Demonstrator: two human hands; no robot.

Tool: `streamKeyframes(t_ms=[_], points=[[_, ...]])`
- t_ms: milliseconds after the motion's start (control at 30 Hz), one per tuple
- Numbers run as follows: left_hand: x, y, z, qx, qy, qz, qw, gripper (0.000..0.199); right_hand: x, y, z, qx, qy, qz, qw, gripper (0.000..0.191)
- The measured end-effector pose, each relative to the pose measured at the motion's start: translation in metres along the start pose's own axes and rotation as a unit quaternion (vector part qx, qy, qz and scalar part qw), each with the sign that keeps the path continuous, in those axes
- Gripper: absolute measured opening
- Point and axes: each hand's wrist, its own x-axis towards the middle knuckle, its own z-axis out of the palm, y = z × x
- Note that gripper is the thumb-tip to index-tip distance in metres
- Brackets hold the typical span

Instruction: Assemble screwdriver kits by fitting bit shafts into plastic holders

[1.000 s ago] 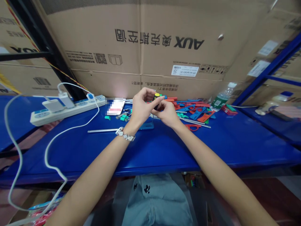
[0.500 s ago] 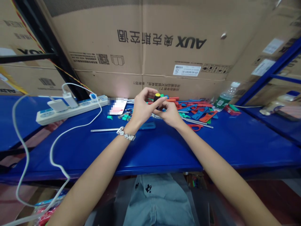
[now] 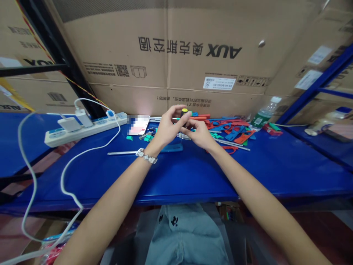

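A screwdriver with a black handle and yellow end cap [image 3: 184, 110] stands about upright between my hands. My left hand [image 3: 170, 127] is curled around its handle. Just below, my right hand [image 3: 199, 133] has thumb and fingers pinched close to the lower part, which the fingers mostly hide. Under the hands lies a flat blue tool or handle [image 3: 172, 148], beside a long metal rod [image 3: 121, 153]. Small green plastic pieces [image 3: 148, 138] are scattered left of my left wrist.
Red and blue plastic tools [image 3: 234, 130] pile up at the right, near a green-labelled bottle [image 3: 263, 116]. A white power strip [image 3: 57, 138] with chargers and a loose cable [image 3: 63, 180] occupies the left. A large cardboard box [image 3: 182, 22] stands behind the blue table [image 3: 198, 180].
Both hands stay around the screwdriver and have shifted only slightly. The fingers of my left hand have changed position a little on the handle.
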Motion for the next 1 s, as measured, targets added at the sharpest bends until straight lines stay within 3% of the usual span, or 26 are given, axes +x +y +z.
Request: streamKeyframes(t_ms=[67, 133, 233, 300, 367, 467, 533, 667, 733, 800, 867, 933, 1000], points=[[0.0, -0.003, 0.007, 0.004, 0.06, -0.006, 0.998, 0.042, 0.001, 0.003, 0.01, -0.029, 0.051, 0.008, 0.998, 0.052], [0.0, -0.004, 0.011, -0.014, 0.087, -0.006, 0.996, 0.042, 0.0, 0.005, 0.018, -0.056, 0.083, 0.024, 0.995, 0.053], [0.001, -0.002, 0.008, -0.037, 0.039, -0.002, 0.999, 0.038, -0.003, 0.004, 0.021, -0.074, 0.103, 0.029, 0.991, 0.047], [0.002, -0.001, 0.003, -0.036, -0.031, 0.003, 0.999, 0.036, -0.005, 0.003, 0.015, -0.038, 0.06, 0.016, 0.997, 0.041], [0.002, 0.0, -0.002, -0.03, -0.083, 0.012, 0.996, 0.037, -0.005, 0.001, 0.004, 0.022, -0.027, 0.016, 0.999, 0.04], [0.002, -0.001, -0.003, -0.026, -0.098, 0.016, 0.995, 0.038, -0.003, -0.001, -0.007, 0.053, -0.098, 0.016, 0.994, 0.038], [0.001, -0.002, 0.0, -0.014, -0.055, 0.01, 0.998, 0.038, -0.002, -0.001, -0.006, 0.032, -0.066, -0.007, 0.997, 0.036], [-0.002, 0.0, 0.011, 0.025, 0.104, -0.008, 0.994, 0.04, -0.001, 0.0, 0.015, -0.011, 0.036, -0.003, 0.999, 0.043], [-0.002, 0.003, 0.013, 0.03, 0.126, -0.005, 0.992, 0.034, -0.003, 0.002, 0.025, -0.039, 0.083, 0.018, 0.996, 0.047], [-0.001, 0.005, 0.011, 0.019, 0.084, 0.002, 0.996, 0.032, -0.004, 0.003, 0.028, -0.069, 0.116, 0.038, 0.99, 0.045], [0.0, 0.005, 0.006, -0.007, 0.009, 0.003, 1.0, 0.037, -0.005, 0.002, 0.024, -0.073, 0.11, 0.03, 0.991, 0.041], [0.001, 0.005, 0.001, -0.029, -0.055, 0.003, 0.998, 0.043, -0.005, -0.001, 0.014, -0.03, 0.048, -0.001, 0.998, 0.039], [0.001, 0.003, -0.002, -0.039, -0.091, 0.01, 0.995, 0.045, -0.004, -0.004, 0.002, 0.04, -0.052, -0.007, 0.998, 0.041]])
